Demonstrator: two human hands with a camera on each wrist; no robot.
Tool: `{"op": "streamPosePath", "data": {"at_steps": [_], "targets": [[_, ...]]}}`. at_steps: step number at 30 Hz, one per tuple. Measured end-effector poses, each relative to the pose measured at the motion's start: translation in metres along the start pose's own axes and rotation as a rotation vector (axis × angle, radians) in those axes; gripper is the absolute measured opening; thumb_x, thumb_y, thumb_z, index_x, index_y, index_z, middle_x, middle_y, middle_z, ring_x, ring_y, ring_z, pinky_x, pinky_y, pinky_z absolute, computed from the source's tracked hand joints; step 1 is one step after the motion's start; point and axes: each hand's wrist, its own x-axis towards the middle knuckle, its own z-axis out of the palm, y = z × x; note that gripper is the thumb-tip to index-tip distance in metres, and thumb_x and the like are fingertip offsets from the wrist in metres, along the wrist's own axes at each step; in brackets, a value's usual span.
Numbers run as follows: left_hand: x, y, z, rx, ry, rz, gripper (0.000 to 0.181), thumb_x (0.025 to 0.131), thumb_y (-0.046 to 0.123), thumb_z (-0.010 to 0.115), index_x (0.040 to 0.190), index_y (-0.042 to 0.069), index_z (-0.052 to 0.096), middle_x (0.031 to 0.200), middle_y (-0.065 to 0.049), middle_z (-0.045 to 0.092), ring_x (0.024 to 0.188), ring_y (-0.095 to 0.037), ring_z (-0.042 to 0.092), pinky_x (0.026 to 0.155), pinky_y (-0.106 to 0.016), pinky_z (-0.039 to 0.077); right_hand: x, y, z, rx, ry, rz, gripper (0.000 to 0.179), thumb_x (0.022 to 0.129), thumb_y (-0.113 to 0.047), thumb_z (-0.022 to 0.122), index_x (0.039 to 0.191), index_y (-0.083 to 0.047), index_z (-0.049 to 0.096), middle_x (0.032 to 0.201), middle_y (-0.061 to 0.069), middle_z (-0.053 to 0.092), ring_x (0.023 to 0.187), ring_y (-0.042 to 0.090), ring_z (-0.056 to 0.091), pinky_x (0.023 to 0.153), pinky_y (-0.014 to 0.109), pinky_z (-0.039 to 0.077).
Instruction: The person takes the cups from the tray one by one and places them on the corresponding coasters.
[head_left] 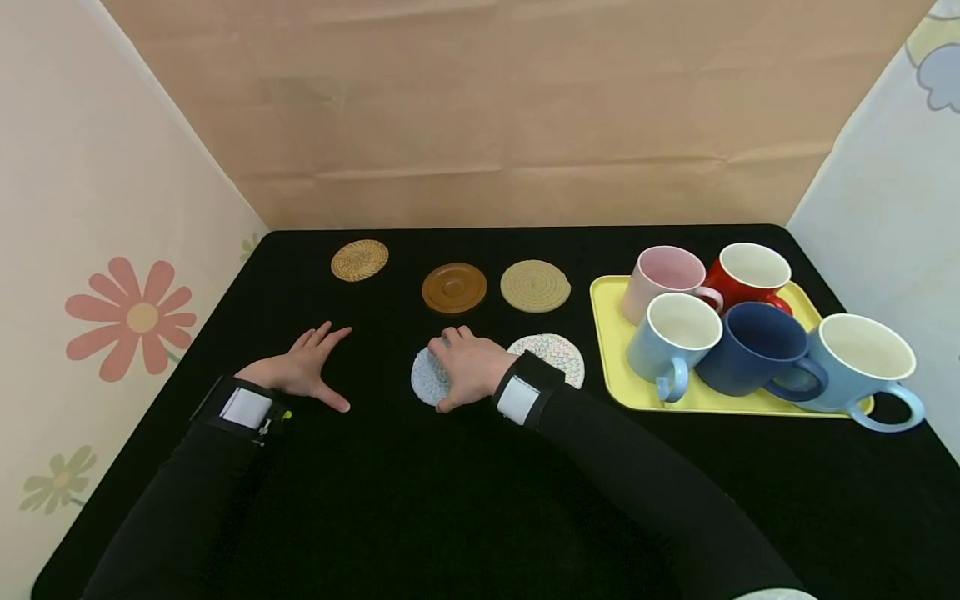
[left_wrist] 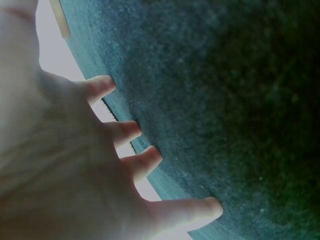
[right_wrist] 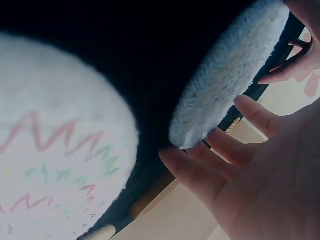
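Note:
My right hand (head_left: 480, 367) spans a round light blue woven coaster (head_left: 429, 379), thumb at its near rim and fingertips at its far rim. In the right wrist view, the woven face of that coaster (right_wrist: 230, 75) lies along the fingers (right_wrist: 192, 172). Just right of it, a white coaster with coloured zigzags (head_left: 553, 354) is partly covered by the right wrist; it shows large in the right wrist view. Over the left part of the table, my left hand (head_left: 307, 367) is spread with nothing in it, its fingertips close to the black cloth (left_wrist: 210, 100).
Behind the hands lie a wicker coaster (head_left: 360, 260), a brown wooden coaster (head_left: 453, 288) and a beige woven coaster (head_left: 536, 286). At the right, a yellow tray (head_left: 611, 358) carries several mugs, including a navy mug (head_left: 750, 350); a light blue mug (head_left: 862, 358) overhangs its right edge.

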Motion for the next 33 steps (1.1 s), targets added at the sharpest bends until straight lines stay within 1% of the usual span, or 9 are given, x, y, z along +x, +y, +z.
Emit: {"op": "streamPosePath", "data": {"at_steps": [3,8,11,14,19,24,26,29,33], "targets": [[0.0,0.001,0.0,0.001,-0.001,0.0,0.123,0.066,0.041,0.087,0.152,0.002,0.008,0.15,-0.039,-0.008,0.133,-0.061,-0.004,0.102,-0.073,0.01,-0.004,0.001,0.0,0.036,0.003,-0.003,0.092,0.077,-0.054,0.076,0.148,-0.016,0.032,0.153,0.016,0.028,0.135,0.032,0.033,0.101,0.044,0.041],[0.0,-0.002,0.002,-0.005,0.0,-0.004,0.124,0.067,0.044,0.086,0.152,0.002,0.008,0.151,-0.038,-0.008,0.134,-0.06,-0.005,0.103,-0.073,0.009,-0.017,0.009,-0.001,0.088,0.011,-0.005,0.104,0.077,-0.053,0.077,0.154,-0.013,0.021,0.159,0.017,0.015,0.142,0.034,0.022,0.108,0.047,0.032],[0.001,-0.004,0.003,0.0,0.002,-0.003,0.124,0.067,0.046,0.086,0.153,0.003,0.007,0.151,-0.038,-0.008,0.134,-0.06,-0.005,0.103,-0.073,0.009,-0.031,0.017,-0.002,0.088,0.039,-0.018,0.107,0.077,-0.053,0.077,0.155,-0.009,0.018,0.159,0.018,0.013,0.142,0.036,0.021,0.109,0.048,0.031],[0.002,-0.005,0.002,0.004,-0.002,-0.009,0.125,0.066,0.047,0.086,0.153,0.004,0.007,0.151,-0.038,-0.009,0.134,-0.06,-0.005,0.103,-0.073,0.009,-0.048,0.028,-0.003,0.069,0.068,-0.01,0.106,0.078,-0.053,0.077,0.154,-0.006,0.02,0.158,0.02,0.015,0.142,0.038,0.02,0.109,0.051,0.03],[0.002,-0.002,-0.001,0.009,-0.016,-0.017,0.125,0.067,0.044,0.086,0.153,0.004,0.005,0.151,-0.038,-0.009,0.134,-0.061,-0.005,0.102,-0.073,0.01,-0.073,0.045,-0.001,0.027,0.095,0.073,0.105,0.077,-0.056,0.075,0.153,-0.005,0.024,0.158,0.02,0.016,0.142,0.04,0.019,0.108,0.057,0.029],[0.006,-0.001,-0.007,0.025,-0.058,-0.028,0.127,0.065,0.047,0.086,0.152,0.003,0.006,0.15,-0.04,-0.008,0.133,-0.063,-0.002,0.101,-0.074,0.011,-0.085,0.055,0.001,0.016,0.099,0.157,0.107,0.074,-0.056,0.078,0.152,-0.004,0.027,0.158,0.02,0.018,0.141,0.041,0.02,0.105,0.06,0.03],[0.011,0.001,-0.012,0.059,-0.078,-0.036,0.125,0.065,0.052,0.085,0.151,0.002,0.009,0.148,-0.042,-0.002,0.131,-0.065,0.005,0.099,-0.075,0.015,-0.086,0.057,0.002,0.018,0.089,0.174,0.107,0.073,-0.055,0.078,0.152,-0.004,0.028,0.158,0.021,0.018,0.141,0.042,0.02,0.105,0.06,0.031],[0.015,0.012,-0.024,0.09,-0.108,-0.064,0.117,0.068,0.056,0.081,0.147,-0.003,0.019,0.144,-0.043,0.015,0.128,-0.062,0.022,0.099,-0.071,0.026,-0.086,0.059,0.004,0.03,0.082,0.184,0.106,0.072,-0.055,0.079,0.151,-0.005,0.029,0.157,0.021,0.02,0.14,0.042,0.023,0.104,0.06,0.032],[0.023,0.03,-0.043,0.095,-0.097,-0.127,0.094,0.077,0.055,0.074,0.137,-0.008,0.037,0.133,-0.037,0.041,0.119,-0.05,0.044,0.094,-0.058,0.041,-0.085,0.062,0.006,0.029,0.066,0.2,0.106,0.072,-0.057,0.079,0.151,-0.007,0.03,0.155,0.021,0.024,0.137,0.04,0.028,0.101,0.057,0.037]]}}
